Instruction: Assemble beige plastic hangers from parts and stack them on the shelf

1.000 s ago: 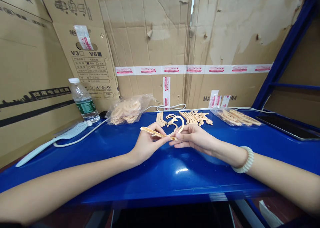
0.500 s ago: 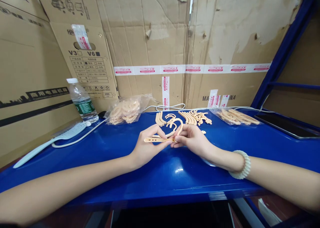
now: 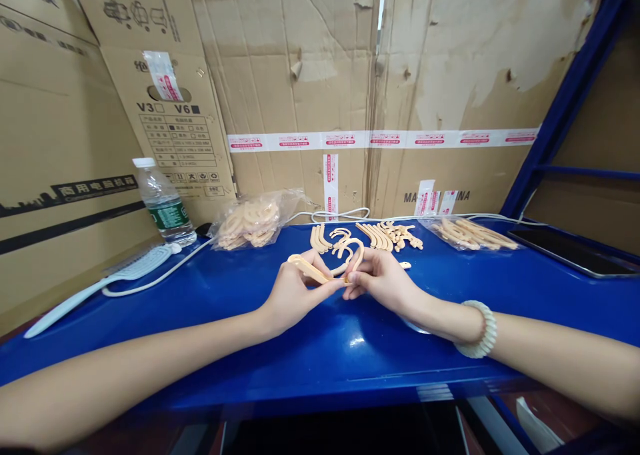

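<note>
Between finger and thumb, my left hand (image 3: 293, 290) pinches a beige plastic hanger arm (image 3: 306, 267), its wide end tilted up to the left. My right hand (image 3: 385, 282) grips the base of a curved beige hanger hook (image 3: 359, 250), whose bend rises above the fingers. Both pieces meet at my fingertips; whether they are joined there cannot be made out. Just beyond lie loose hanger pieces: a row of curved arms (image 3: 320, 239), more arms (image 3: 376, 236) and a heap of small parts (image 3: 404, 235).
A clear bag of beige pieces (image 3: 250, 222) lies at the back left, another bag (image 3: 470, 234) at the back right. A water bottle (image 3: 165, 205) and a pale hairbrush (image 3: 100, 288) are on the left. A dark tablet (image 3: 575, 252) lies on the right. Cardboard (image 3: 300, 95) walls the blue table (image 3: 320, 355).
The hanger arm in my left hand has turned, its free end swinging upward so a broader face shows. My right hand stays nearly in place with the hook.
</note>
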A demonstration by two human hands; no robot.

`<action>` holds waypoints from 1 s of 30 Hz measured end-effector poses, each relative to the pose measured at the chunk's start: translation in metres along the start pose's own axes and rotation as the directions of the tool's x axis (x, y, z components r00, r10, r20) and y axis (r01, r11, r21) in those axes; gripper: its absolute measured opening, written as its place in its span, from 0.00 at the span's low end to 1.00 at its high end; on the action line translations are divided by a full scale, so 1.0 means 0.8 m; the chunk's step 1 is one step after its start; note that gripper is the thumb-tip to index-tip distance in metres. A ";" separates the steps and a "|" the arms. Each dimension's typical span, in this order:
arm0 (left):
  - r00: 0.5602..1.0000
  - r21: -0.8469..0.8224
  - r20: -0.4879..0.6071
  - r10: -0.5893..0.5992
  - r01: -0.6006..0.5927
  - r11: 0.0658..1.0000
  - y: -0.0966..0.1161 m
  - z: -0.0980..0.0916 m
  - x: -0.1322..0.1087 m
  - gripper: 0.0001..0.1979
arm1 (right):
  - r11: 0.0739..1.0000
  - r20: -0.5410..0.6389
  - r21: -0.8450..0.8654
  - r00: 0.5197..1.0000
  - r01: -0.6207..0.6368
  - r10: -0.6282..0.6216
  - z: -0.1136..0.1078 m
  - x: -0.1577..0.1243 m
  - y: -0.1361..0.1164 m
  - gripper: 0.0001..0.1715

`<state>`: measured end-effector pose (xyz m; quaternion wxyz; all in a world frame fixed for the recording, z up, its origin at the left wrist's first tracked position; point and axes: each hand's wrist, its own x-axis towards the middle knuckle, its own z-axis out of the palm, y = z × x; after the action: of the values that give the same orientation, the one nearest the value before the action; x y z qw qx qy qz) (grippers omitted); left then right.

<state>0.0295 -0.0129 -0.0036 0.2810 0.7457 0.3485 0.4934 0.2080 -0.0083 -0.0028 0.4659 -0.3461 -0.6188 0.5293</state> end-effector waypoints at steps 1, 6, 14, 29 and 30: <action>1.000 -0.032 0.004 -0.020 0.020 0.999 0.000 0.000 0.000 0.13 | 0.999 0.011 0.029 1.000 -0.019 0.019 -0.001 0.000 -0.001 0.13; 0.987 -0.174 -0.004 -0.161 0.157 0.972 0.005 -0.002 0.003 0.14 | 0.986 0.029 0.161 0.999 -0.034 0.030 -0.002 0.000 -0.004 0.22; 0.935 -0.330 0.007 -0.354 0.336 0.882 0.006 0.003 0.002 0.16 | 0.995 0.049 0.104 0.999 0.006 -0.011 -0.003 0.000 -0.004 0.25; 0.986 -0.255 0.031 -0.165 0.167 0.952 0.009 0.007 0.001 0.11 | 0.992 -0.033 0.125 0.999 0.023 -0.019 0.004 -0.004 -0.011 0.19; 0.989 -0.240 0.021 -0.149 0.150 0.959 0.009 0.007 0.001 0.11 | 0.993 -0.038 0.117 0.999 0.016 -0.011 0.004 -0.004 -0.012 0.18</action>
<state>0.0365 -0.0172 0.0000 0.4064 0.6784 0.3412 0.5082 0.2069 -0.0143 0.0054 0.5006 -0.3238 -0.5802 0.5549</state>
